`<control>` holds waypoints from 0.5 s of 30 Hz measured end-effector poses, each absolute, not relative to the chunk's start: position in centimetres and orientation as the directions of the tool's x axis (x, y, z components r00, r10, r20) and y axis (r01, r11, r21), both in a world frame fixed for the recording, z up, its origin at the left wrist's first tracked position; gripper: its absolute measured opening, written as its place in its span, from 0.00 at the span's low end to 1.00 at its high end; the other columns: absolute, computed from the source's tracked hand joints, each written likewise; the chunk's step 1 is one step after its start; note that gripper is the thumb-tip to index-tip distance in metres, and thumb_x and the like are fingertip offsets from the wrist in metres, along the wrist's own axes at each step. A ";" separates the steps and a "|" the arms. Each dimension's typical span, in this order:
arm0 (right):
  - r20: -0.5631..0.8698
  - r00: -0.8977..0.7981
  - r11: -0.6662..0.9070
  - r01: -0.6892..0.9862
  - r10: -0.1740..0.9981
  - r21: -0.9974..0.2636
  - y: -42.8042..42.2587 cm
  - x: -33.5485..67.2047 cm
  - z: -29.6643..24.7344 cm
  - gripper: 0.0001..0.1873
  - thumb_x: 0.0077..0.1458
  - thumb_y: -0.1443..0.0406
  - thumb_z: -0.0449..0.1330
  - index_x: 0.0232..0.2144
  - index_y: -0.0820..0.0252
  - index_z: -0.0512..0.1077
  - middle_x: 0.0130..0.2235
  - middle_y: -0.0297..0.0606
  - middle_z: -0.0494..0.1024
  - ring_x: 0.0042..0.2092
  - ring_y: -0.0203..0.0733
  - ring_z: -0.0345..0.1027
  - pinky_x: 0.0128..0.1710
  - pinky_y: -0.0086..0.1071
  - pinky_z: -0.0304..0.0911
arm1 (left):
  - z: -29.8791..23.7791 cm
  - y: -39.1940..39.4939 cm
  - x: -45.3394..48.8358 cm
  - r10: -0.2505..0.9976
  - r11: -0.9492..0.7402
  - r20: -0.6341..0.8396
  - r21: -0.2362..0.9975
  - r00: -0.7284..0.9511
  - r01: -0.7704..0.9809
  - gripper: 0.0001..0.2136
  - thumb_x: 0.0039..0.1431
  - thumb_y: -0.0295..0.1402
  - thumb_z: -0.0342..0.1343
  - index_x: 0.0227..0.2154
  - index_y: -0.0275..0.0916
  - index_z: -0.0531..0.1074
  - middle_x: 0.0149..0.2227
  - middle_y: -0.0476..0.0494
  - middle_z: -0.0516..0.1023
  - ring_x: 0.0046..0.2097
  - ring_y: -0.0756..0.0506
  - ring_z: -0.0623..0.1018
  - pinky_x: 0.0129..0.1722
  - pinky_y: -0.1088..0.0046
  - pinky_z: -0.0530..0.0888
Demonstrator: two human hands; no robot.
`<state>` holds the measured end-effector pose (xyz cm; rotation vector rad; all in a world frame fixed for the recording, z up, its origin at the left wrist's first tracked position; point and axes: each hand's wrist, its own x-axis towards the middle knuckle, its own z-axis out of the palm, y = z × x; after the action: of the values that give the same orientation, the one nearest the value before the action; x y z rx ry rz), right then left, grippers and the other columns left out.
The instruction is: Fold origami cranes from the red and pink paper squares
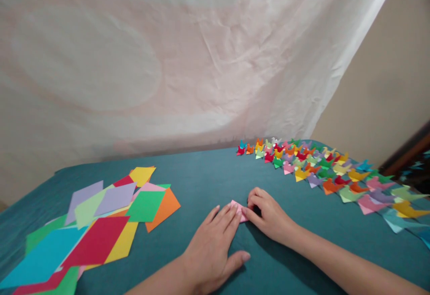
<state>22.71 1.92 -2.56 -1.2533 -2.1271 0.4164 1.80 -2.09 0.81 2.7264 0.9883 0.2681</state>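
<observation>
A small folded piece of pink origami paper (244, 217) lies on the teal-covered table, partly hidden under my fingers. My left hand (215, 243) rests flat, its outstretched fingertips pressing on the paper's left part and the thumb spread away. At the paper's right edge, my right hand (267, 214) is curled, with thumb and index finger brought together on the edge. The fold's exact shape is mostly covered by the hands.
Loose coloured paper squares (101, 241) lie in an overlapping heap on the left. Rows of many-coloured folded paper birds (332, 185) stand along the right side. A pale cloth (188, 62) hangs behind the table (201, 174), beside a beige wall (386, 75).
</observation>
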 end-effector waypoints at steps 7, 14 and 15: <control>0.341 -0.356 0.491 0.687 0.870 -0.535 2.0 22.8 -2.7 0.09 0.55 0.66 0.55 0.24 0.60 0.65 0.30 0.37 0.66 0.34 0.40 0.61 0.35 0.35 0.59 | 0.6 -2.1 1.7 0.655 -0.741 0.116 0.295 0.747 0.603 0.31 0.62 0.48 0.43 0.63 0.40 0.44 0.64 0.39 0.48 0.64 0.40 0.51 0.60 0.57 0.55; 0.362 -0.345 0.495 0.696 0.866 -0.520 1.9 22.7 -2.8 0.08 0.55 0.67 0.55 0.24 0.59 0.65 0.30 0.37 0.66 0.34 0.40 0.62 0.35 0.34 0.60 | 0.6 -2.1 1.7 0.661 -0.736 0.122 0.297 0.740 0.608 0.31 0.62 0.49 0.43 0.63 0.39 0.45 0.64 0.38 0.49 0.64 0.40 0.52 0.60 0.57 0.55; 0.364 -0.343 0.495 0.696 0.866 -0.521 1.9 22.7 -2.7 0.08 0.55 0.67 0.55 0.24 0.59 0.64 0.30 0.37 0.66 0.34 0.40 0.62 0.35 0.34 0.60 | 0.6 -2.1 1.7 0.663 -0.733 0.114 0.298 0.740 0.611 0.31 0.62 0.49 0.42 0.63 0.39 0.44 0.64 0.38 0.48 0.64 0.40 0.52 0.60 0.57 0.55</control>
<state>22.67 1.88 -2.75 -1.2778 -2.1361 0.3649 1.68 -2.13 0.62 2.7005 1.0054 0.3114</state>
